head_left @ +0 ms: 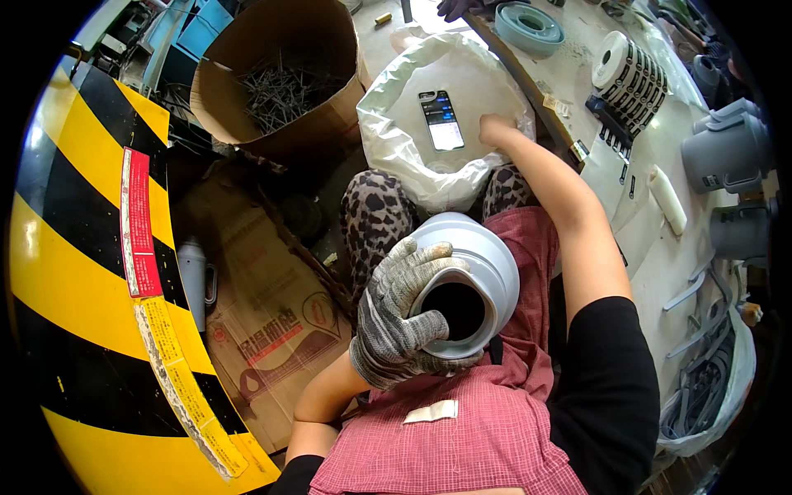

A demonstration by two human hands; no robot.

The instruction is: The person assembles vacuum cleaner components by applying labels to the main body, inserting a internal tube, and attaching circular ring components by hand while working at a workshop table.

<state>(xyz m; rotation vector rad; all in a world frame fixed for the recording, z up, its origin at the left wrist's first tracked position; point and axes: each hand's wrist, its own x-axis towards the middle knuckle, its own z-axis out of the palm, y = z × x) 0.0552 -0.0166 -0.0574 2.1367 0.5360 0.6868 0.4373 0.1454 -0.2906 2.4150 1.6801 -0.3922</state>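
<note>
My left hand [400, 318], in a grey knitted glove, grips a light grey plastic jug body [499, 268] on my lap. The thumb hooks over the rim of its dark round mouth, and the fingers lie along its side. My bare right hand [497, 130] reaches inside a white plastic bag [384, 124], which stands with its mouth wide between my knees. Its fingers point down and away, so I cannot see whether they hold anything. A lit phone [441, 120] lies within the bag's mouth, left of that hand.
A cardboard box [346, 91] of thin dark pieces stands far left. A yellow-black striped panel [91, 256] fills the left. On the right-hand table [610, 223] are a label roll [631, 74], a white roll [667, 200] and grey jugs [726, 153]; a bag of grey strips [701, 388] is nearer.
</note>
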